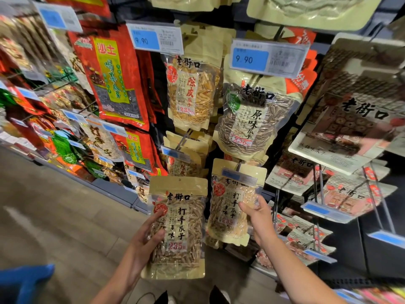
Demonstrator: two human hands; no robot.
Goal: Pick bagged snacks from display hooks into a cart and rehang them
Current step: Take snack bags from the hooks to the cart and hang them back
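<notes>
My left hand (146, 234) grips the left edge of a beige bag of sunflower seeds (182, 229), held free of the rack, upright and facing me. My right hand (257, 216) grips the right side of a matching seed bag (228, 211) that still hangs on its display hook (238, 166), behind a blue price tag. Above these hang a bag of pale orange-peel seeds (192, 93) and a bag of striped plain seeds (254, 121). No cart basket is clearly in view.
Red seed bags (114, 77) hang to the left, grey printed bags (350, 119) on long hooks to the right. Blue 9.90 price tags (153, 39) jut forward. Something blue (24, 281) sits at bottom left over the wood-look floor. My shoes show below.
</notes>
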